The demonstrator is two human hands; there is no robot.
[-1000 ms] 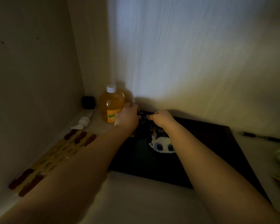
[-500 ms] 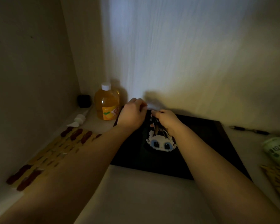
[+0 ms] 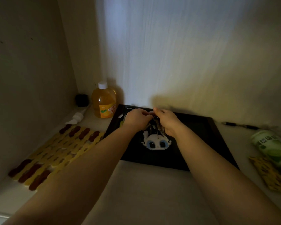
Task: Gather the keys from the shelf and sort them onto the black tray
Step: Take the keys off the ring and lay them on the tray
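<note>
Your left hand (image 3: 137, 118) and right hand (image 3: 166, 120) pinch a dangling metal key bunch (image 3: 155, 127) above the flat black tray (image 3: 201, 127); an orange-liquid plastic bottle (image 3: 104, 101) stands just left.

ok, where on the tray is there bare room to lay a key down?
The right half of the black tray is bare, between the right hand and the right rim. The front strip below the pixel charm is free too. The back-left corner is crowded: both hands, the left hand, the key bunch and a key ring sit there.
</note>
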